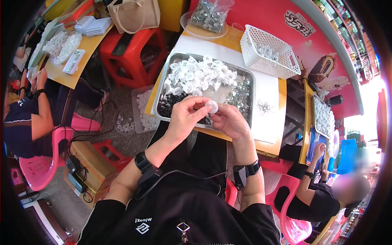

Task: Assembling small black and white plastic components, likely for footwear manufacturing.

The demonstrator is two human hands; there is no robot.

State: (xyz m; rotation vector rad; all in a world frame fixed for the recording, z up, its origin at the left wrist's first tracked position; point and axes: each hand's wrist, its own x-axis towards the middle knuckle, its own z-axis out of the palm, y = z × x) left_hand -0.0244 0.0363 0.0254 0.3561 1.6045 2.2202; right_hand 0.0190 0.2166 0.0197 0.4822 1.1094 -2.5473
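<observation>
Between the fingertips of both hands is a small round white plastic part (212,107), held over the front of a metal tray (251,118). My left hand (188,114) pinches it with thumb and forefinger. My right hand (229,120) grips its other side, the remaining fingers curled. In the tray lies a heap of white plastic parts (196,73) at the back. Small dark pieces (173,102) are gathered at the left, partly behind my left hand, and small shiny metal-looking pieces (241,96) at the right.
A white perforated basket (261,63) and a bag of metal-looking pieces (210,14) stand behind the tray. Some small pieces (266,107) lie on white paper to its right. A red stool (130,57) is at the far left. Co-workers sit at tables on both sides.
</observation>
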